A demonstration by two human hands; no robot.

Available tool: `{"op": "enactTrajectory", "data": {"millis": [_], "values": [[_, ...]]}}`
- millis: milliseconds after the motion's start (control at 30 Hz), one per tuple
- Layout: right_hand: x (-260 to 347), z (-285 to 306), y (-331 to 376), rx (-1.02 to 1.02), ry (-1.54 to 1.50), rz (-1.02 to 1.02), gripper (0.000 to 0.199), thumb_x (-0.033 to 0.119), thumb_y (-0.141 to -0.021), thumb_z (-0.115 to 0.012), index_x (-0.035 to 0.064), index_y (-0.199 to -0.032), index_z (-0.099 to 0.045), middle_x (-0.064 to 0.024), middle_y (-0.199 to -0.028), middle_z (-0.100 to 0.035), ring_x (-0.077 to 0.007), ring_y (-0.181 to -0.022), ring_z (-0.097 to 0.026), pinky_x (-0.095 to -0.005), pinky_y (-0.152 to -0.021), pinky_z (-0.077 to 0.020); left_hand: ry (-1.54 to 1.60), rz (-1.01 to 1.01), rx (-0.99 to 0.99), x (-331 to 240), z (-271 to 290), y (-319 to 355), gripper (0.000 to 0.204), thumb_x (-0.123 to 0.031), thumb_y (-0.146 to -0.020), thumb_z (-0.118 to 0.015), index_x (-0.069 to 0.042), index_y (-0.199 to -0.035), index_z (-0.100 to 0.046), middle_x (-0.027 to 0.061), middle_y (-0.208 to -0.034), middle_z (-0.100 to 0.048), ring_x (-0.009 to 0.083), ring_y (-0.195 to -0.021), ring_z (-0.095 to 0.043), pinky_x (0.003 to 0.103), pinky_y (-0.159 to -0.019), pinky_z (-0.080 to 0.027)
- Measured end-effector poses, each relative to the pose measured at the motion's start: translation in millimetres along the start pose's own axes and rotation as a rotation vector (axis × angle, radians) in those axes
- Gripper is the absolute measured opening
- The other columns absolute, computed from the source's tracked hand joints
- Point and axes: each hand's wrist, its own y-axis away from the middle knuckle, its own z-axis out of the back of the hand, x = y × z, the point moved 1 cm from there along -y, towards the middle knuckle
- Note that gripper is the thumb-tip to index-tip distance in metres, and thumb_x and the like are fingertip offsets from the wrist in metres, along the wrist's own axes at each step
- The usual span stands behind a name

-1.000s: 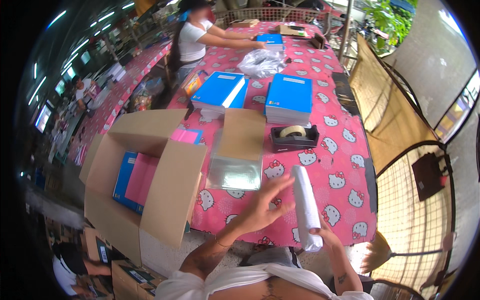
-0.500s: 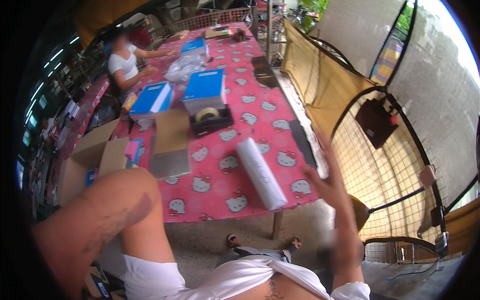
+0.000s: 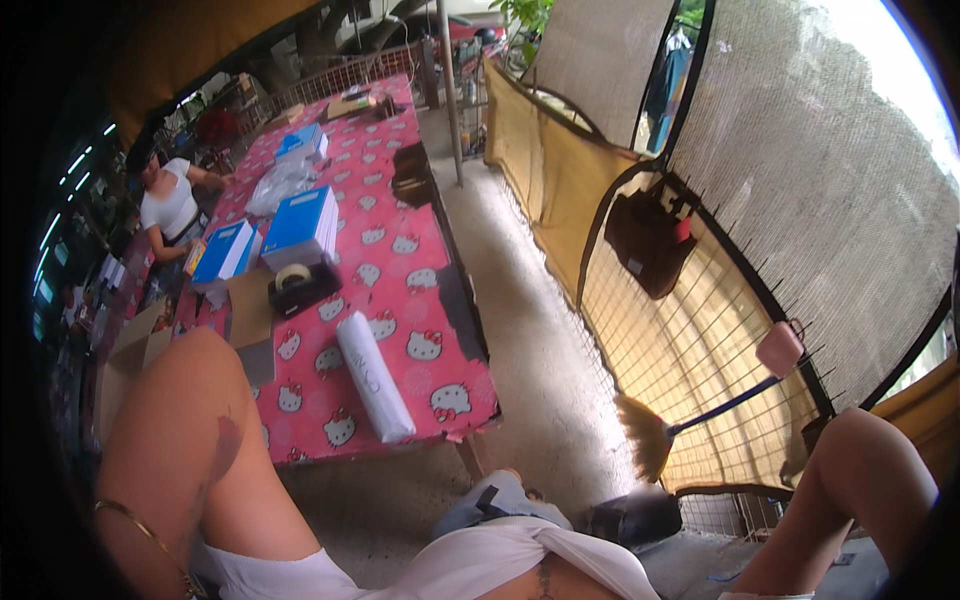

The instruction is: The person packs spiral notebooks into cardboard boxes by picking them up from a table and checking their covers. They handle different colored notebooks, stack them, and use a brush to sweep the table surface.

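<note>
Both arms have swung up and out since a moment ago, and the view has turned right, sliding the table (image 3: 400, 300) over to the left. Neither hand shows now, so I can't tell whether the fingers are spread or curled; only the raised left arm (image 3: 190, 450), with a thin bangle (image 3: 140, 535), and the right arm (image 3: 850, 490) rise from the lower edge. Nothing is held that I can see. Nearest the left arm, the white roll (image 3: 373, 377) lies flat on the pink cloth near the table's front edge, untouched. Just behind it sits a tape dispenser (image 3: 300, 283), then blue boxes (image 3: 300, 225). Open cartons (image 3: 135, 350) stand at far left. Another person (image 3: 170, 205) works at the table's left side. A broom (image 3: 690, 420) leans on the mesh wall at right.
</note>
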Motion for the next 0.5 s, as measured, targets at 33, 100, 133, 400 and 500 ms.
{"op": "enactTrajectory", "data": {"millis": [33,100,133,400,500], "values": [[-6,8,7,-0.011,0.012,-0.049,0.065,0.027,-0.088,-0.068,0.0031,-0.143,-0.044,-0.0195,-0.144,-0.046,-0.0351,-0.135,-0.043,-0.0449,-0.115,-0.0299,-0.008,-0.011,0.001,-1,-3,-9,0.092,-0.057,-0.087,-0.063,-0.001,-0.151,-0.028,0.0288,-0.146,-0.041,0.0447,-0.133,-0.041,0.059,-0.112,-0.033],[-39,16,36,-0.045,-0.024,-0.134,0.065,0.029,-0.088,-0.068,0.0036,-0.143,-0.045,-0.0193,-0.144,-0.046,-0.035,-0.134,-0.044,-0.0448,-0.115,-0.03,-0.067,0.021,0.029,1,-9,-23,0.092,-0.057,-0.087,-0.064,-0.002,-0.151,-0.027,0.029,-0.146,-0.04,0.045,-0.134,-0.04,0.059,-0.112,-0.032],[-49,16,45,-0.05,-0.024,-0.179,0.064,0.029,-0.088,-0.068,0.0039,-0.143,-0.045,-0.0192,-0.143,-0.047,-0.0349,-0.134,-0.044,-0.0448,-0.114,-0.03,-0.079,0.018,0.035,4,-12,-27,0.093,-0.057,-0.086,-0.064,-0.002,-0.151,-0.027,0.0291,-0.147,-0.04,0.0452,-0.134,-0.039,0.059,-0.112,-0.032],[-163,1,102,-0.099,-0.22,-0.324,0.063,0.034,-0.088,-0.068,0.0063,-0.141,-0.048,-0.0186,-0.14,-0.049,-0.0345,-0.132,-0.045,-0.0444,-0.113,-0.0304,-0.29,0.183,0.103,31,-32,-47,0.097,-0.057,-0.084,-0.067,-0.004,-0.153,-0.024,0.0299,-0.148,-0.037,0.0463,-0.137,-0.035,0.06,-0.113,-0.029],[-199,0,113,-0.081,-0.282,-0.326,0.062,0.036,-0.088,-0.068,0.0071,-0.14,-0.049,-0.0183,-0.139,-0.05,-0.0343,-0.131,-0.046,-0.0443,-0.113,-0.0305,-0.349,0.239,0.099,49,-44,-41,0.098,-0.056,-0.083,-0.068,-0.005,-0.153,-0.023,0.0301,-0.149,-0.035,0.0467,-0.138,-0.033,0.06,-0.113,-0.028]]}}
